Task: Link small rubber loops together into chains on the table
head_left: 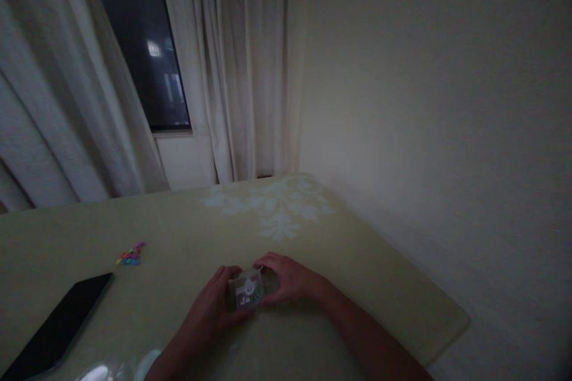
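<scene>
A small see-through box-like container with white print on its face is held just over the table, near the middle of the view. My left hand is closed around its left side, thumb below and fingers above. From the right, my right hand grips its upper and lower right edges between fingers and thumb. What is inside the container, if anything, is too dim to make out.
Small bright-coloured pieces lie in a heap on the yellowish table, left of my hands. A dark tablet-like slab rests nearer on the left. Clear plastic shows at the bottom edge. A wall borders the table's right side; curtains hang behind.
</scene>
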{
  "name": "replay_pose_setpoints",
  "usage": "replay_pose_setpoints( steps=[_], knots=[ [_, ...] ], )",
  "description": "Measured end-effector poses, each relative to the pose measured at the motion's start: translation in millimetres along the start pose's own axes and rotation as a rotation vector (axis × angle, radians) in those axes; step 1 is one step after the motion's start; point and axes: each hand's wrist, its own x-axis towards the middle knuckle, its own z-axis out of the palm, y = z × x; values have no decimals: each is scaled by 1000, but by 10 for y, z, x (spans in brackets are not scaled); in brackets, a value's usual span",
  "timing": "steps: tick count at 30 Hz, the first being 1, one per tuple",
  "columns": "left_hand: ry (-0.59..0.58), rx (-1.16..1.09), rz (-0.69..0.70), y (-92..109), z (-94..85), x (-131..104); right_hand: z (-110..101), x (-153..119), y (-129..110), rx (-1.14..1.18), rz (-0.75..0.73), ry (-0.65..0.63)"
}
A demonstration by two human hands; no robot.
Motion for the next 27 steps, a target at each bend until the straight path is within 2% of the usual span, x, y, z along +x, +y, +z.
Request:
replay_pose_setpoints(
  steps=[8,12,15,17,20,22,24,27],
  knots=[
    [-28,-22,-18,-40,0,-20,-24,-24,-53,93,35,-7],
    [-15,-11,-41,-43,5,-24,-41,-18,-52,107,35,41],
    [19,34,-9,-59,5,-15,-148,-15,39,167,61,152],
    [37,62,42,-75,7,-10,-261,-34,169,151,137,287],
    [70,105,58,-78,15,-11,-434,-109,411,-57,375,454],
    [93,119,33,-56,22,-15,-518,-167,533,-221,548,477],
    [102,121,-1,-22,28,-17,-562,-203,572,-332,643,435],
    [106,148,-48,20,31,-12,-537,-182,458,-418,612,388]
  ],
)
